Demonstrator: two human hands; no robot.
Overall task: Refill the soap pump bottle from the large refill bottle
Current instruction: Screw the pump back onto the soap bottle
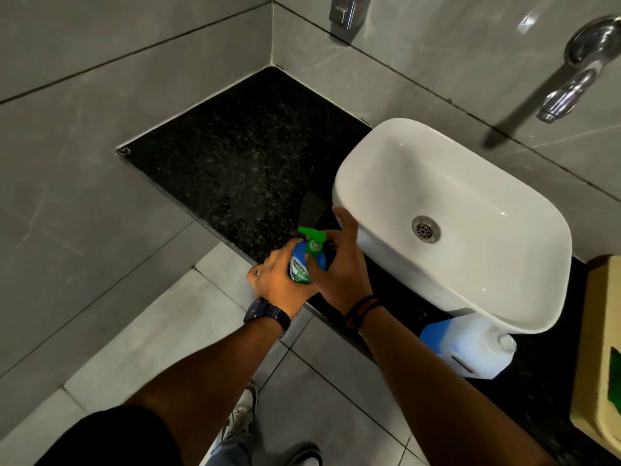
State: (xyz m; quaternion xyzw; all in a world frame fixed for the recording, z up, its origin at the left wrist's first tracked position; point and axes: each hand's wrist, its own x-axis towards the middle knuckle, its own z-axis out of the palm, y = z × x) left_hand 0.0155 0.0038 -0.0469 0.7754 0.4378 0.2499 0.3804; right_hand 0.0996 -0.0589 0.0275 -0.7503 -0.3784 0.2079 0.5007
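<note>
Blue plastic with a green pump on top, the soap bottle (307, 260) is low in the middle of the frame, at the front edge of the black counter (235, 169) and just left of the white basin (447, 210). The left hand (280, 280) is wrapped around the body of the bottle from the left side, with its fingers closed on it, so the bottle is held firm. The right hand (342, 264) is at the pump head (314, 237); its thumb and first fingers are curled near the green collar, but I cannot tell if they really pinch it or only touch it. The other fingers of this hand are spread and point up toward the basin. I judge that the step in hand is to open the bottle: one hand holds the body and the other must turn the pump collar until it comes free. The pump looks still seated on the neck, so the pouring is not yet begun. The next move, I think, needs a steady grip with the left hand while the right one twists and then lifts the pump straight up, because a long tube probably hangs below it and can drip. The refill bottle (470, 348), pale with a blue side, stands at lower right of the frame, partly under the basin rim, well apart from both hands. A metal tap (571, 89) is on the tiled wall at upper right.
</note>
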